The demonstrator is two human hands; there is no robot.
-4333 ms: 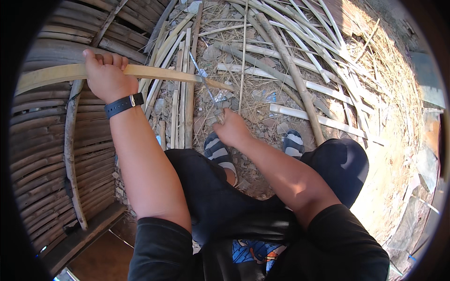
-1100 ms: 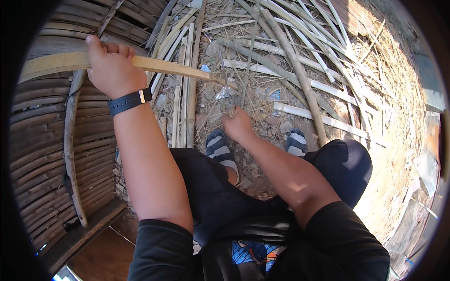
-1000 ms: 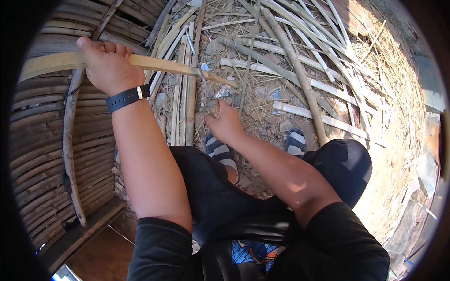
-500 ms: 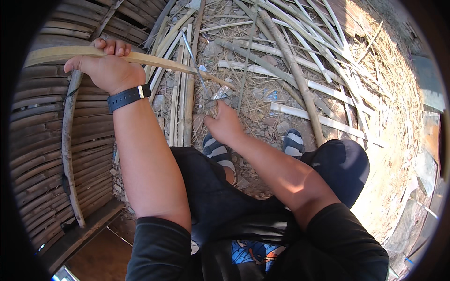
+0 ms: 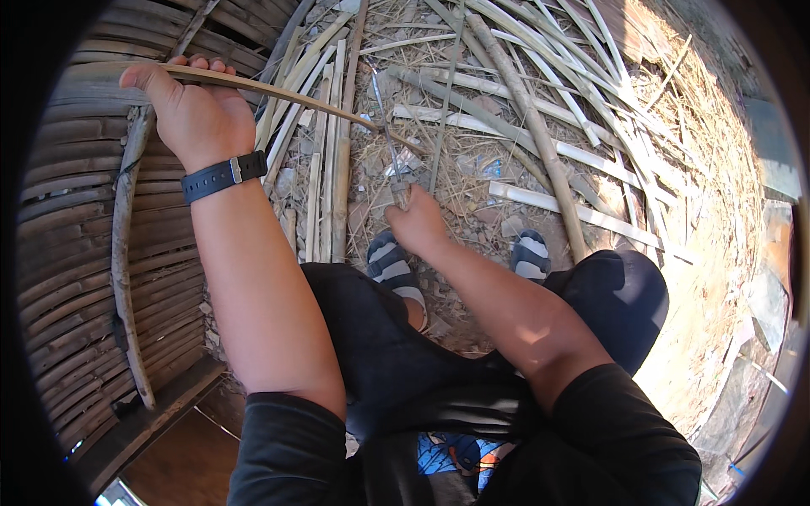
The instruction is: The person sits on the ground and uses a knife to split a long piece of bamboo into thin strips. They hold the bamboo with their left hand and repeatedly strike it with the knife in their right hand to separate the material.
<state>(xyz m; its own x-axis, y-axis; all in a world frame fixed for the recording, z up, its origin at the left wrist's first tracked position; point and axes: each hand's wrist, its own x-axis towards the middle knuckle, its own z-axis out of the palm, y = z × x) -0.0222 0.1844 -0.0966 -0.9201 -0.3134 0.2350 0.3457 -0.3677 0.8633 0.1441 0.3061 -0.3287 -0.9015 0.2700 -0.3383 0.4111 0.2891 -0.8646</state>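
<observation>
Up at the left, my left hand [image 5: 205, 116] is closed round a long, slightly curved bamboo strip [image 5: 295, 99], thumb along it and fingertips over its far side. The strip slants down to the right, its thin end low over the littered ground. My right hand [image 5: 418, 223], in front of my feet, grips the handle of a long narrow-bladed knife [image 5: 379, 93]. Its blade points away from me and crosses the strip near that thin end; whether they touch, I cannot tell. My fingers hide most of the handle.
Several split bamboo strips [image 5: 582, 153] and a round pole [image 5: 533, 122] lie ahead and to the right. More slats [image 5: 330, 169] lie ahead of my left foot. A bamboo slat wall [image 5: 76, 219] stands close on the left. My sandalled feet [image 5: 391, 260] are just below the knife.
My left hand has rolled, turning the strip so a narrower side shows. My right hand has shifted slightly right and nearer, and the knife blade now shows thinner.
</observation>
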